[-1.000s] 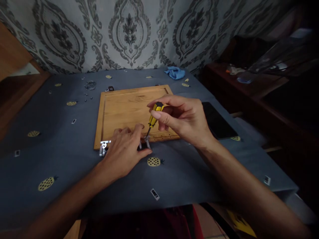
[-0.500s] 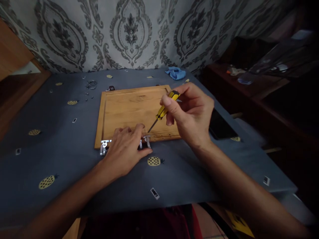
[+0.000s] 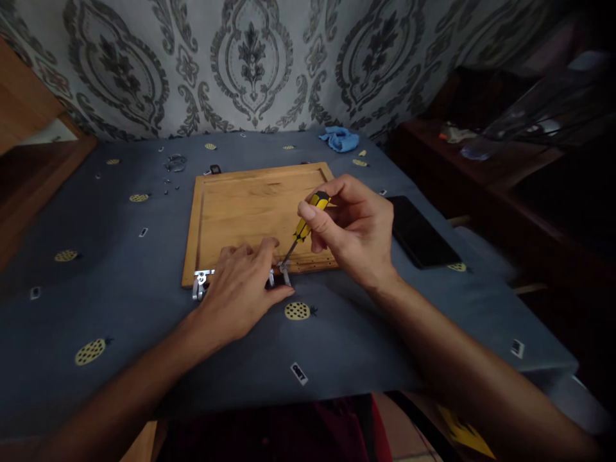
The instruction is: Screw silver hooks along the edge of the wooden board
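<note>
A wooden board [image 3: 250, 205] with a raised rim lies flat on the table. Along its near edge runs a shiny metal fitting [image 3: 203, 278] with lever-like ends, its middle covered by my left hand [image 3: 238, 285]. That hand presses on the fitting and the board edge, fingers bent on top and thumb at the near side. Between the thumb and fingers of my right hand [image 3: 360, 231] is a yellow-and-black screwdriver [image 3: 304, 228], tilted down to the left. Its tip meets the fitting's right end; a screw there is too small to make out. Several small dark holes dot the board to the right.
A dark blue cloth with pineapple prints covers the table [image 3: 120, 301]. A black phone-like slab [image 3: 423, 234] lies right of the board. At the back are a crumpled blue cloth [image 3: 340, 139], metal rings [image 3: 176, 162] and several tiny metal pieces [image 3: 167, 191].
My right hand has moved down and left with the screwdriver, bringing its tip from just above the fitting onto its right end. My left hand stays in place.
</note>
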`<state>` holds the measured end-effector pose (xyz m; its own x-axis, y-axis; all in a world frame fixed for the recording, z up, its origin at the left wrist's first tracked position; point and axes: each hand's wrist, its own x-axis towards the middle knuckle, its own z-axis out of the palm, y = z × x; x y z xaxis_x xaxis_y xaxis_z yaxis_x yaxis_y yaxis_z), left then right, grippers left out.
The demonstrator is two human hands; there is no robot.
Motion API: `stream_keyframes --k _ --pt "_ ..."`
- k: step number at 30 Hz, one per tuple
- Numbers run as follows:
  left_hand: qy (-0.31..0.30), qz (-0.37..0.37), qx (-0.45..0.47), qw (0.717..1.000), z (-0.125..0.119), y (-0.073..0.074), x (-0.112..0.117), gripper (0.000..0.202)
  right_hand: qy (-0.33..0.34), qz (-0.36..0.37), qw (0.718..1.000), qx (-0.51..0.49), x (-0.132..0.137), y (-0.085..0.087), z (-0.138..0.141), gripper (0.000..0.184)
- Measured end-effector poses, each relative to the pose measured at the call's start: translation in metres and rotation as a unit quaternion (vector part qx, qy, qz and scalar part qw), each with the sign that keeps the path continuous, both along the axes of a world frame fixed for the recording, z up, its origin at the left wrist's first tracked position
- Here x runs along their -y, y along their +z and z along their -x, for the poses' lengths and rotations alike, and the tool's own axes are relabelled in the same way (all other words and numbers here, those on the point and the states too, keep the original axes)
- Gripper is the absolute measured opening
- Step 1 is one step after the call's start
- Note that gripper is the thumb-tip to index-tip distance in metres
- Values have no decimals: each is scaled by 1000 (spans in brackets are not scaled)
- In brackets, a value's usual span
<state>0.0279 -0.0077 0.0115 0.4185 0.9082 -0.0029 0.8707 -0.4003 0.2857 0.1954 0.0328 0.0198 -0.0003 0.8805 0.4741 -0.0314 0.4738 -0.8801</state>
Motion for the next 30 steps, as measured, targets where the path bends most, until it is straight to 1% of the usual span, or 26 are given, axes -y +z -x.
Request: stream_keyframes --k 3,8,11,15,20,24,28,30 --pt "-2 0 0 1000 0 0 0 45 16 7 1000 10 1 3 -3 38" --pt "-3 6 -6 1000 0 1 -1 43 91 16 992 84 3 11 -12 30" --pt "-4 0 -10 1000 0 1 -1 46 107 1 991 78 1 10 -14 29" --pt "-2 -1 -12 1000 0 1 0 49 83 -13 995 45 -1 6 -11 29" --pt "-3 -4 -5 1000 1 0 0 43 30 -15 998 53 1 5 -7 35" --pt "-3 2 5 1000 1 0 0 47 -14 -15 999 44 -2 1 -5 40" --pt "-3 7 7 1000 0 0 0 43 -65 -14 998 21 -6 -4 -3 45" --pt "-2 5 6 1000 0 0 0 43 -73 -18 997 14 -7 -4 -2 45"
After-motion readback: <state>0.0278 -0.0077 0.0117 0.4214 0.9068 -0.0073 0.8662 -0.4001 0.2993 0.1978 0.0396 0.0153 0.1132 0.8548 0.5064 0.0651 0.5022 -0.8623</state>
